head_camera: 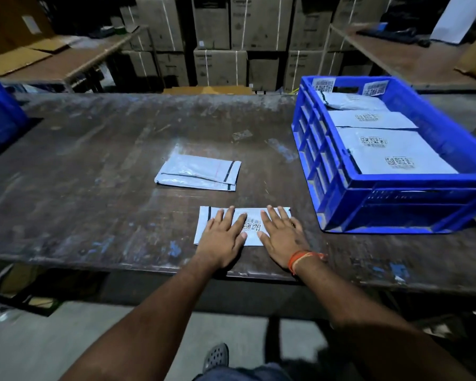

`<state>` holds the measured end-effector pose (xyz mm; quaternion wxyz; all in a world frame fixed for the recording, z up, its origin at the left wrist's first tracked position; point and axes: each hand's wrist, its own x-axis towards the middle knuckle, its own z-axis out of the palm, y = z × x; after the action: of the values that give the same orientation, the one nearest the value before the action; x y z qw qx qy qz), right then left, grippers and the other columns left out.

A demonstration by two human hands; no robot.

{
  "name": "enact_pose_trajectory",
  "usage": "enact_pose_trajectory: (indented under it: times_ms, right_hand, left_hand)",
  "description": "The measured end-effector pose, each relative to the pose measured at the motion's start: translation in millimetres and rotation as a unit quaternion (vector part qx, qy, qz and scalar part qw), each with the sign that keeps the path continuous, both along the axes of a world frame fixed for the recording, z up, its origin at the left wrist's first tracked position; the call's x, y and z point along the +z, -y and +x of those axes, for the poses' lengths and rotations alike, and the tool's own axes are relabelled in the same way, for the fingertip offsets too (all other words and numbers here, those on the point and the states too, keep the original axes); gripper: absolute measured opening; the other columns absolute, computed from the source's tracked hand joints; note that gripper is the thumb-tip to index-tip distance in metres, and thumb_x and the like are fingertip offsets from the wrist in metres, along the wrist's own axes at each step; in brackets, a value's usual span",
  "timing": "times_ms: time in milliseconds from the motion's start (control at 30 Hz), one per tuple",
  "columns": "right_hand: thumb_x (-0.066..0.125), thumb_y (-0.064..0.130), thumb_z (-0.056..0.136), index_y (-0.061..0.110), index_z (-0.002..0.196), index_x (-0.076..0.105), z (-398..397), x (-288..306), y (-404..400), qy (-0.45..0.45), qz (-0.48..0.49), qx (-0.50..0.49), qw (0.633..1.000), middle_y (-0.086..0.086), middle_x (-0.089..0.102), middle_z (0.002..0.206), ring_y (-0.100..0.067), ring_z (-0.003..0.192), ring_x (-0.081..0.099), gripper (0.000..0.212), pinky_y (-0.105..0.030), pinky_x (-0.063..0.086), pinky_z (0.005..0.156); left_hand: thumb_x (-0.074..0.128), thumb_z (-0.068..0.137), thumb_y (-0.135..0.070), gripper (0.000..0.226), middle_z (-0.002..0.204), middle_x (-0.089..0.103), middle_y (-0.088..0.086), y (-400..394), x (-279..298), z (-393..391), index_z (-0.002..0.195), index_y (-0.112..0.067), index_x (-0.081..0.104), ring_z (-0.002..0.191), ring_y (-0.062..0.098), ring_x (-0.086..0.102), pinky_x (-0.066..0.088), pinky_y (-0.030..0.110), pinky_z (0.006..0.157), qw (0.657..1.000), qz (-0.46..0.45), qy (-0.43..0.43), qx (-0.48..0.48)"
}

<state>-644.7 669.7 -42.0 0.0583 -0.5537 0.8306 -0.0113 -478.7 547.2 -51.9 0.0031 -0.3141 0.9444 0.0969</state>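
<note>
A: Your left hand (223, 237) and right hand (282, 237) lie palm down with the fingers straight and slightly spread. They press flat on a grey mailer packet (249, 213) close to the near edge of the table (94, 174).

B: So the packet is right under you. Its long axis runs left to right across your body, and a barcode label shows between your hands.

A: The blue crate (313, 149) stands to your right, near the packet but not touching it, with several similar packets inside. Your right hand is the nearer one, so a move there would probably go rightward and a little away from you.

B: A second folded packet (199, 173) lies farther out, slightly left, apart from yours.

A: The tabletop is dark, worn and scuffed. Behind it, stacked cardboard boxes (220, 67) fill a dim storeroom.
</note>
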Motion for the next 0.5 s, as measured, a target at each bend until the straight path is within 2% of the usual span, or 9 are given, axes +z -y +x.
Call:
enact_pose_trajectory:
  times_ms: [67,133,200,300,367,433,500]
  right_hand:
    - [0.016,0.054,0.102,0.025,0.159,0.013,-7,4,-2,0.001,0.004,-0.020,1.000,0.005,0.003,0.167,-0.020,0.153,0.002,0.064,-0.044,0.014,0.119]
    - [0.024,0.052,0.103,0.024,0.158,0.015,-14,9,0,-0.011,0.018,-0.033,0.999,0.003,0.007,0.167,-0.022,0.153,0.006,0.063,-0.044,0.018,0.117]
    - [0.030,0.052,0.102,0.023,0.157,0.022,-18,14,2,-0.016,0.016,-0.039,0.999,-0.001,0.018,0.164,-0.026,0.149,0.016,0.063,-0.046,0.026,0.112]
    - [0.044,0.050,0.096,0.025,0.145,0.041,-16,23,1,-0.043,-0.019,-0.049,0.998,-0.007,0.041,0.140,-0.029,0.128,0.037,0.055,-0.042,0.037,0.100]
    - [0.051,0.047,0.090,0.024,0.135,0.049,-18,20,0,0.004,-0.048,-0.078,0.996,-0.012,0.049,0.126,-0.033,0.117,0.047,0.051,-0.040,0.041,0.097]
    - [0.054,0.042,0.084,0.018,0.127,0.053,-19,18,-2,0.091,-0.078,-0.142,0.983,-0.016,0.059,0.116,-0.038,0.107,0.058,0.049,-0.039,0.048,0.089]
    - [0.060,0.033,0.081,0.010,0.122,0.055,-16,21,-9,0.138,-0.119,-0.234,0.955,-0.019,0.066,0.110,-0.040,0.099,0.063,0.046,-0.037,0.052,0.081]
  left_hand:
    - [0.009,0.100,-0.059,0.065,0.170,-0.001,0.001,6,3,6,0.161,-0.036,0.007,0.155,0.029,0.001,0.008,0.050,0.123,1.000,-0.012,0.021,0.008]
    - [0.017,0.104,-0.054,0.061,0.169,-0.003,0.005,12,8,9,0.161,-0.035,0.008,0.155,0.031,-0.002,0.003,0.055,0.122,0.998,-0.013,0.034,0.044]
    - [0.029,0.103,-0.047,0.060,0.168,0.005,0.011,11,15,13,0.159,-0.027,0.018,0.154,0.035,0.001,0.004,0.060,0.120,0.992,-0.029,0.022,0.120]
    - [0.054,0.091,-0.037,0.056,0.157,0.028,0.014,0,28,19,0.142,-0.017,0.043,0.144,0.034,0.029,0.029,0.059,0.111,0.969,-0.050,-0.054,0.236]
    - [0.061,0.085,-0.035,0.046,0.140,0.038,0.014,-7,35,21,0.125,-0.014,0.053,0.125,0.036,0.043,0.044,0.054,0.096,0.947,-0.047,-0.109,0.300]
    - [0.064,0.083,-0.036,0.047,0.130,0.040,0.014,-12,41,21,0.123,-0.014,0.053,0.117,0.037,0.047,0.048,0.052,0.089,0.926,-0.013,-0.143,0.350]
    - [0.063,0.087,-0.039,0.049,0.129,0.043,0.017,-14,48,20,0.128,-0.014,0.051,0.115,0.040,0.051,0.049,0.049,0.091,0.914,0.051,-0.151,0.373]
